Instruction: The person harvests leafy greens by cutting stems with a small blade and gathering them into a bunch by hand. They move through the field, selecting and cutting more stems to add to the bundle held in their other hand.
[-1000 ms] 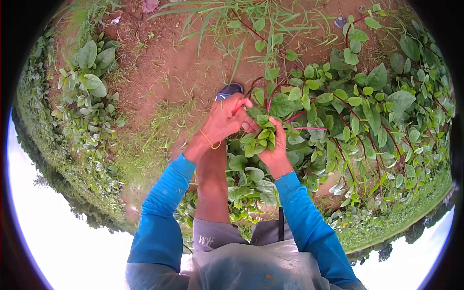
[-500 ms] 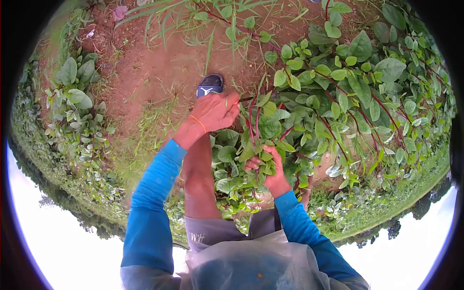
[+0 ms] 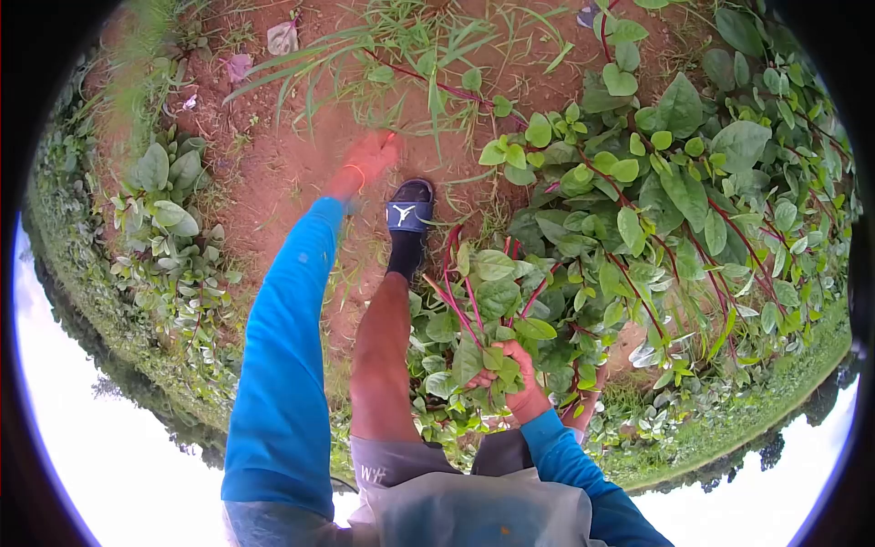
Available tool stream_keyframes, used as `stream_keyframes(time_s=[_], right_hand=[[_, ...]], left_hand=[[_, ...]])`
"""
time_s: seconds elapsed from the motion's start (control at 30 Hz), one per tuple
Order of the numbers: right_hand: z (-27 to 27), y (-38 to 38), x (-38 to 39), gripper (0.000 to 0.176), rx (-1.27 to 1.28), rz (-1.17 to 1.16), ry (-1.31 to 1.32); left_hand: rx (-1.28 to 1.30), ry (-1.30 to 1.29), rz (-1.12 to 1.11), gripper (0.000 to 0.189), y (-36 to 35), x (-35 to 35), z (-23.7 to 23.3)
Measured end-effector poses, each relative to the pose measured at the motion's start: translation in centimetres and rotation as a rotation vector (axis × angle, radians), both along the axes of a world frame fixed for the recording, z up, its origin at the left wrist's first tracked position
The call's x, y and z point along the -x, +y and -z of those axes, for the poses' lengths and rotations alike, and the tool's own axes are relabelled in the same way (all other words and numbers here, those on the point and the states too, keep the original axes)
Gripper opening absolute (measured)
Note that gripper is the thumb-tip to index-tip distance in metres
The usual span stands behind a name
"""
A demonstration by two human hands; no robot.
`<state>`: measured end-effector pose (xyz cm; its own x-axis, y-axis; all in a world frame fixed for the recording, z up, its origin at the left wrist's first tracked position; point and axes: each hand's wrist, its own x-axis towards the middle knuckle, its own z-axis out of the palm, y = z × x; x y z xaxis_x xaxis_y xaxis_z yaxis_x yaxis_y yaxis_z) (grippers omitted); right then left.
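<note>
My right hand (image 3: pixel 518 378) is closed around a bunch of Malabar spinach stems (image 3: pixel 497 296), thick reddish-purple stalks with broad green leaves, low in front of my legs. Several stem ends point up and to the left out of the bunch. My left hand (image 3: pixel 369 157), smeared by motion, is out over bare soil beyond my left foot, with an orange band at the wrist. It looks closed, with a small red spot at its fingers, but what it holds does not show clearly. Rooted Malabar spinach plants (image 3: pixel 674 173) spread to the right of the bunch.
My left foot wears a dark sandal (image 3: pixel 410 211) on reddish soil (image 3: pixel 301 164). Grass tufts (image 3: pixel 428 55) grow ahead, near a pale scrap (image 3: pixel 283 38) and a pink scrap (image 3: pixel 239 67). More leafy plants (image 3: pixel 164 196) line the left side.
My left hand has swung forward and left, away from the stems, where a dark thin thing stuck out of it. My right hand and its bunch are lower in view.
</note>
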<state>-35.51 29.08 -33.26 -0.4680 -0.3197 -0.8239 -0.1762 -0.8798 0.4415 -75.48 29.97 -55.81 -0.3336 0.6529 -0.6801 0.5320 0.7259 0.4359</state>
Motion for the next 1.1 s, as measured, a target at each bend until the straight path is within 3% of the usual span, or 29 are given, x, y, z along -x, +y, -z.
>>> stream_keyframes(time_s=[0.03, 0.1, 0.13, 0.2, 0.23, 0.3, 0.43, 0.5, 0.57, 0.7, 0.77, 0.8, 0.83, 0.87, 0.97, 1.1], right_hand=[[-0.2, 0.3, 0.9, 0.029, 0.002, 0.107, 0.079], [-0.2, -0.1, 2.4, 0.033, 0.001, 0.222, 0.163], [-0.1, -0.5, 3.0, 0.035, 0.064, 0.354, 0.152], [0.5, -1.4, 3.4, 0.037, 0.136, 0.491, 0.225], [0.5, -1.8, 3.4, 0.037, 0.128, 0.489, 0.223], [0.2, -2.6, 3.4, 0.036, 0.200, 0.400, 0.305], [0.0, -2.3, 3.6, 0.041, 0.141, 0.382, 0.352], [0.4, -1.1, 4.4, 0.040, 0.117, 0.389, 0.306], [1.3, 0.1, 6.0, 0.036, -0.015, 0.519, 0.125], [4.7, 2.5, 9.8, 0.032, -0.169, 0.484, 0.119], [4.7, 3.2, 10.0, 0.027, -0.209, 0.465, 0.107], [4.4, 3.3, 9.8, 0.025, -0.116, 0.366, 0.018], [4.1, 3.2, 9.7, 0.025, -0.022, 0.269, -0.068], [4.4, 3.2, 8.9, 0.026, 0.019, 0.270, 0.078], [4.2, 3.0, 8.1, 0.017, 0.029, 0.119, 0.116], [3.0, 1.9, 8.6, 0.027, -0.040, 0.064, 0.037]], left_hand=[[0.000, 0.016, 0.006, 0.041, 0.3, 2.0, 0.2], [-0.038, -0.433, -0.897, 0.048, 1.7, 5.0, 0.0], [-0.045, -0.432, -0.890, 0.048, 3.2, 6.0, 0.0], [-0.509, -1.009, -1.440, 0.057, 6.2, 7.6, 0.1], [-0.512, -1.017, -1.439, 0.057, 7.5, 7.9, 0.3], [-0.419, -1.420, -1.131, 0.052, 10.1, 7.6, 0.7], [-0.356, -1.189, -1.167, 0.058, 8.9, 3.2, -4.6], [-0.401, -1.028, -1.023, 0.058, 5.6, 0.0, -9.3], [-0.268, -0.942, -0.959, 0.057, 1.9, -3.0, -13.5], [-0.097, -0.721, -0.550, 0.044, -0.4, -10.2, -22.5], [-0.241, -0.620, -0.216, 0.033, -2.6, -13.1, -21.9], [-0.239, -0.625, -0.215, 0.033, -2.7, -13.6, -22.6], [-0.207, -0.462, -0.034, 0.031, -2.8, -13.9, -23.3], [-0.177, -0.294, 0.146, 0.030, -2.7, -14.0, -24.1], [-0.141, -0.297, 0.226, 0.030, -2.7, -15.1, -26.5], [-0.111, -0.324, 0.257, 0.030, -4.1, -15.5, -26.1]])
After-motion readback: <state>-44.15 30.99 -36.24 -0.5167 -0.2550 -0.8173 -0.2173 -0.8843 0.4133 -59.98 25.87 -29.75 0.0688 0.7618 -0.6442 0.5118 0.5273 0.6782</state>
